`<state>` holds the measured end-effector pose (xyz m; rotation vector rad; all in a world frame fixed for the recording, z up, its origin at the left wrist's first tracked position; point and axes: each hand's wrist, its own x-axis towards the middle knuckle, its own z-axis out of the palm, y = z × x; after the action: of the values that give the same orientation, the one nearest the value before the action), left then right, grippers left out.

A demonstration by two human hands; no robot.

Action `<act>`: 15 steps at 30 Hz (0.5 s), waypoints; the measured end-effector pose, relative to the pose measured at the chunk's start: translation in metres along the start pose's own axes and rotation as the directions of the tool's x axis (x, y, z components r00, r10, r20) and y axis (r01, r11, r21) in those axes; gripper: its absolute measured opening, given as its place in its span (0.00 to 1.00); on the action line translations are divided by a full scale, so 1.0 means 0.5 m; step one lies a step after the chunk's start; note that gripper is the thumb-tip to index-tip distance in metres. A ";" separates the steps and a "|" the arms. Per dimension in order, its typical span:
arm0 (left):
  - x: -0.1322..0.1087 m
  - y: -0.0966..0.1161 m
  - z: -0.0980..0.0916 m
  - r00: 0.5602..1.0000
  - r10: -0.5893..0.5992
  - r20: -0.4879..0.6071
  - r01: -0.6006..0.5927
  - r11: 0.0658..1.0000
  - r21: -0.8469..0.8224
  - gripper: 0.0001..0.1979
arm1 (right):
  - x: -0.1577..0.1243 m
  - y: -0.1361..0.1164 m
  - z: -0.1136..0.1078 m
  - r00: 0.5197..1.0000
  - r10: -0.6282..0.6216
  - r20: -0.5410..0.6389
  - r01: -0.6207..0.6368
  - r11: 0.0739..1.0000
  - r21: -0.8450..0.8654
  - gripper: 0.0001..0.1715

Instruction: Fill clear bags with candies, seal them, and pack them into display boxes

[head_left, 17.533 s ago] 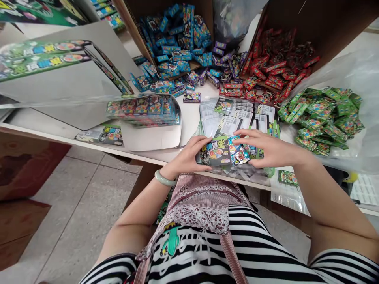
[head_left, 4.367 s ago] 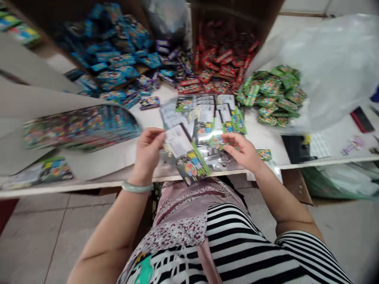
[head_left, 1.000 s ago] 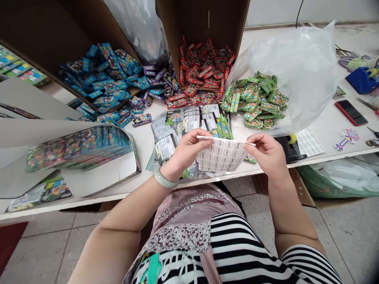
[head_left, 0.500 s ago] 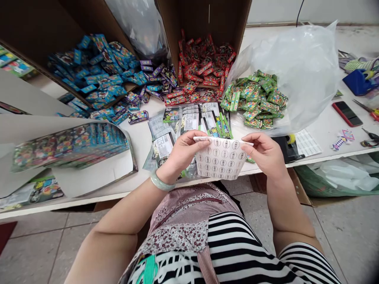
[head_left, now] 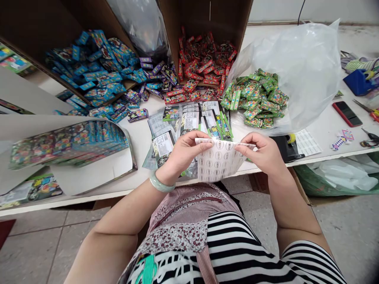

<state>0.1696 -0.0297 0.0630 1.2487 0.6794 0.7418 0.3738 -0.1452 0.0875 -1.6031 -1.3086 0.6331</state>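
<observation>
Left hand: my left hand (head_left: 188,152) is closed in a pinch on the sheet's upper left corner.
Right hand: my right hand (head_left: 262,154) pinches the upper right corner, fingers curled.
Sheet: the label sheet (head_left: 220,163), white with rows of round printed labels, bows between my hands, just over the table's front edge. Its rows look full where my hands don't hide them.
Before me: overlapping clear-backed packets (head_left: 189,120) lie fanned on the white table (head_left: 139,132); I can't tell whether any carry round labels.
Back edge: blue packets (head_left: 97,59) and red packets (head_left: 201,67) stand heaped at cardboard boxes (head_left: 207,19); green packets (head_left: 254,98) lie heaped against a clear plastic bag (head_left: 296,71).
Left end: a long stack of printed cards (head_left: 68,144) rests in a bent white card (head_left: 91,173).
Right end: a phone (head_left: 347,113) lies near the back edge.
</observation>
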 end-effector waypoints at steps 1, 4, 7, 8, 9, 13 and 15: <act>0.000 -0.001 0.000 1.000 0.004 -0.005 -0.004 1.000 -0.002 0.13 | -0.001 0.004 -0.001 1.000 0.009 0.003 -0.009 1.000 0.019 0.10; 0.000 -0.005 0.000 1.000 0.009 -0.028 -0.010 1.000 -0.010 0.12 | -0.004 0.013 -0.009 0.999 0.028 0.042 -0.030 0.998 0.062 0.12; 0.000 -0.004 0.004 0.999 0.036 -0.010 -0.036 0.999 0.035 0.11 | -0.003 0.010 -0.019 0.997 -0.029 0.070 0.030 0.999 -0.014 0.14; -0.001 -0.002 0.007 0.998 0.058 0.009 -0.059 0.997 0.059 0.10 | -0.001 0.007 -0.021 0.994 -0.065 0.087 0.070 0.996 -0.056 0.14; -0.002 0.001 0.010 0.996 0.084 0.034 -0.087 0.993 0.082 0.09 | 0.002 0.002 -0.022 0.988 -0.102 0.114 0.113 0.989 -0.096 0.14; -0.006 0.014 0.021 0.977 0.177 0.120 -0.195 0.967 0.164 0.07 | 0.012 -0.016 -0.017 0.968 -0.142 0.205 0.182 0.965 -0.190 0.06; -0.006 0.018 0.023 0.975 0.186 0.124 -0.208 0.959 0.191 0.08 | 0.014 -0.022 -0.013 0.971 -0.111 0.214 0.155 0.967 -0.201 0.07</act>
<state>0.1759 -0.0371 0.0739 1.5492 0.5593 0.7781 0.3762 -0.1409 0.1013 -1.6383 -1.6699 0.5967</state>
